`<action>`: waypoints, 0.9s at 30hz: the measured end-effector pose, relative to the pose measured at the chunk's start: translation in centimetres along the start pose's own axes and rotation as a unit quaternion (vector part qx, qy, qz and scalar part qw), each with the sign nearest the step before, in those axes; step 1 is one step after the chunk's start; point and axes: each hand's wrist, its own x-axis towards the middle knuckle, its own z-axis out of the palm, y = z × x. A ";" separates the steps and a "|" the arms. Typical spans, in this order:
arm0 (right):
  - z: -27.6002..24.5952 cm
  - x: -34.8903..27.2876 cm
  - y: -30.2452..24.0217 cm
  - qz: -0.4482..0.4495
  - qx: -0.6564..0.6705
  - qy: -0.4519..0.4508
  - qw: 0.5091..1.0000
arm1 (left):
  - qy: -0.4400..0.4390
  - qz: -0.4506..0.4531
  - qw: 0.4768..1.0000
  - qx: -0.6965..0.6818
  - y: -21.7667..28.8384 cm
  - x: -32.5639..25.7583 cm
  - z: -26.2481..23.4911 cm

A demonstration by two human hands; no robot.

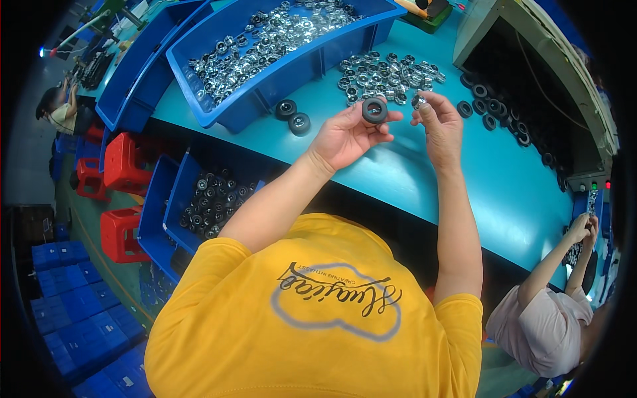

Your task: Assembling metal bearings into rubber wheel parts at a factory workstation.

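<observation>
the blue-green surface (511,205) stretches under the work, its near edge partly hidden by the arms and the yellow shirt (312,312). a long blue bin (298,71) of silvery parts stands on it, cut off by the top of the view. beyond the hands lies a loose silvery pile (391,79), its single pieces hard to tell apart.

the left forearm (275,194) slants up and to the right; the right forearm (458,215) rises nearly straight. the left hand (342,139), palm upward, grips a black tyre (367,113) above the surface; some fingers are hidden behind it, and what shows in its hole is unclear. just beside, not touching, the right hand (440,126) pinches a small silvery hub (418,101) between thumb and forefinger, the fingertips covering part of it.
</observation>
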 end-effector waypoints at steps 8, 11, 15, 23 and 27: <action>0.0 0.0 0.0 0.005 -0.007 0.007 1.000 | 0.008 -0.002 1.000 0.000 0.0 0.0 -0.1; 0.0 0.0 0.1 0.004 0.000 0.004 1.000 | 0.012 -0.002 1.000 -0.001 0.0 0.0 -0.1; -0.1 0.0 0.0 0.005 -0.002 0.000 1.000 | 0.015 0.021 0.999 0.034 0.1 -0.1 0.3; 0.0 0.1 0.1 0.000 -0.011 0.001 1.000 | 0.128 0.213 0.865 0.435 -1.7 0.2 1.3; -0.2 0.2 0.4 0.003 -0.015 0.001 1.000 | 0.168 0.239 0.786 0.545 -1.9 0.1 1.6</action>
